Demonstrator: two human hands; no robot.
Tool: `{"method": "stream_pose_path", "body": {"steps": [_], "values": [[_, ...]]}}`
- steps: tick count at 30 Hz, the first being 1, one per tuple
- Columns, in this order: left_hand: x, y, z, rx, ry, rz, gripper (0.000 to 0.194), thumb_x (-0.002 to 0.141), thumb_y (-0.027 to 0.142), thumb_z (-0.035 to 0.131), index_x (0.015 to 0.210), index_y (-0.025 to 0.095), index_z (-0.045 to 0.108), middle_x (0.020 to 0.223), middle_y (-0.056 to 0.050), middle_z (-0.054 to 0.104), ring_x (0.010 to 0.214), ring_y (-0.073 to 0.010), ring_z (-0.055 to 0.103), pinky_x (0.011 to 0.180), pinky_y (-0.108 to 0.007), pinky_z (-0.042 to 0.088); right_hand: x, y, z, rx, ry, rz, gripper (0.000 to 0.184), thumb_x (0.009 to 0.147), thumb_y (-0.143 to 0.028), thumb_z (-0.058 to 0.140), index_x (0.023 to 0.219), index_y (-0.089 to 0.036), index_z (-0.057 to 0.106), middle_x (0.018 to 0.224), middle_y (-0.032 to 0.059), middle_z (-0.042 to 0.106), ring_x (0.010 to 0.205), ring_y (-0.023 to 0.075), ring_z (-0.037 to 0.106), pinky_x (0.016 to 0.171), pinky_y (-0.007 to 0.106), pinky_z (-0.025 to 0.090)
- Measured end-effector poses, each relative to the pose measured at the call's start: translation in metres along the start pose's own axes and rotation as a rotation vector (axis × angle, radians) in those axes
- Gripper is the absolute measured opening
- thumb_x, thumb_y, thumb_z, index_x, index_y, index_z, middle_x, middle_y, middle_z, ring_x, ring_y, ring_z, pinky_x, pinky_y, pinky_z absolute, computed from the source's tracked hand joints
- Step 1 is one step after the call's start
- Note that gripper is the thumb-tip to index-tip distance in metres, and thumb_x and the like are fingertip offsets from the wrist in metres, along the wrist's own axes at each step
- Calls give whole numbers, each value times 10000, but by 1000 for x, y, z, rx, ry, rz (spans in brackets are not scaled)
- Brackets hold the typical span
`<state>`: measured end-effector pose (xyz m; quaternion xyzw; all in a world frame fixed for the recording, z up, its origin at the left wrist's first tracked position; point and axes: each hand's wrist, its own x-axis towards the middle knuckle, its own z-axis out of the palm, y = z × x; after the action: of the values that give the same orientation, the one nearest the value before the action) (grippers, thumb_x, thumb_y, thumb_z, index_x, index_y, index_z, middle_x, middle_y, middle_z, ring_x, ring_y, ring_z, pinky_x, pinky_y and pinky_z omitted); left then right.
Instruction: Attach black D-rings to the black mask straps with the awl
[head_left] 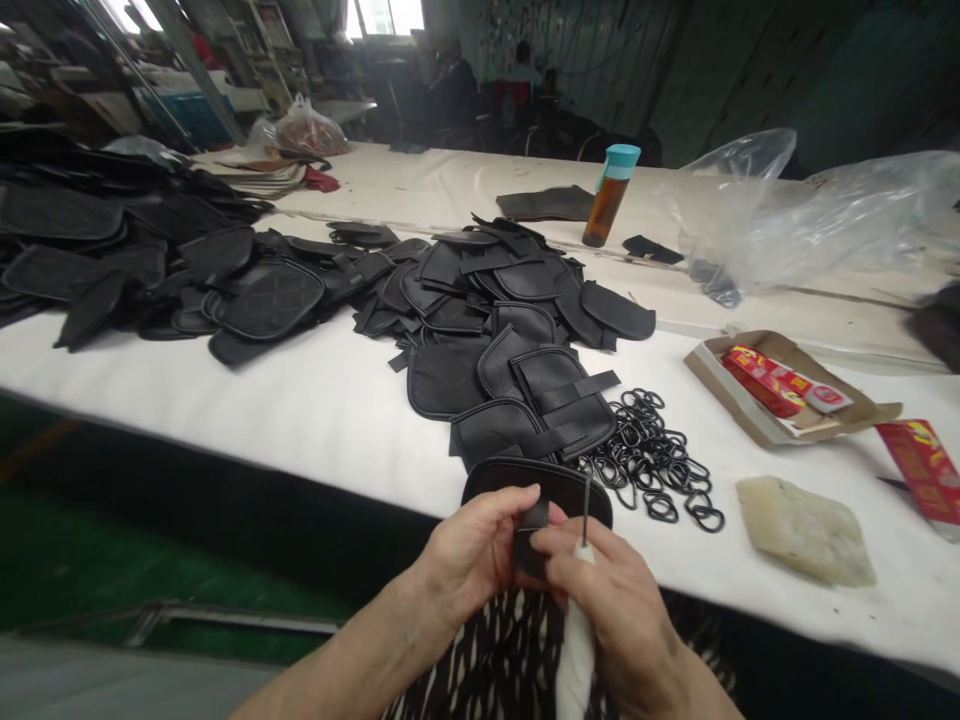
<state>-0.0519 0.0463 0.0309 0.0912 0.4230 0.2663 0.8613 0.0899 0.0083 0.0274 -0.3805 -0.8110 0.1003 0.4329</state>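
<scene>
My left hand (472, 550) and my right hand (615, 600) meet at the near edge of the white table (322, 420). Both pinch a black leather piece (536, 480) by its short strap, with the rounded panel standing up behind my fingers. My right hand also grips a white-handled tool (579, 620) whose thin metal tip points upward past the strap. A pile of black rings (652, 455) lies just beyond my right hand. More black leather pieces (510, 330) are heaped behind the held one.
A larger stack of black panels (112, 240) fills the left of the table. To the right lie a pale waxy block (806, 530), an open cardboard box with red packets (780, 385), a teal-capped amber bottle (609, 195) and clear plastic bags (810, 215).
</scene>
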Motion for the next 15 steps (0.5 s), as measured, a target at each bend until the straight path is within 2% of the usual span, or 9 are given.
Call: {"method": "stream_pose_path", "body": {"steps": [4,8,10,12,15], "values": [[3,-7,3,-2,158,19,291,834,260,511,685,83,687,582,-44,630,481,-98,556,457,-189,426,-5,0,1,6,-22,-93,206,869,-28,413,802,-153,562,779,91,665,699,179,606,584,284,519],[2,-17,2,26,216,183,228,797,274,586,704,96,693,690,-68,687,621,-129,621,599,-216,483,-9,2,-1,17,-33,-108,216,865,-5,399,849,-147,561,786,109,670,756,200,623,641,316,536],[1,-22,-2,116,188,279,241,793,332,599,767,115,701,742,-70,702,713,-158,636,690,-251,492,-12,2,-1,85,-39,-40,215,855,1,415,877,-163,553,813,94,668,740,186,620,643,308,534],[0,-26,-4,262,152,365,274,802,386,587,824,138,704,785,-59,705,796,-173,627,759,-267,476,-16,0,0,187,-26,91,201,841,-6,456,874,-186,540,831,68,659,723,170,614,644,300,531],[0,-30,-5,437,123,482,310,828,416,541,825,149,700,796,-42,692,833,-177,601,795,-266,452,-21,-3,4,208,135,313,164,828,-46,525,849,-209,529,814,40,646,713,160,619,656,285,526]]}}
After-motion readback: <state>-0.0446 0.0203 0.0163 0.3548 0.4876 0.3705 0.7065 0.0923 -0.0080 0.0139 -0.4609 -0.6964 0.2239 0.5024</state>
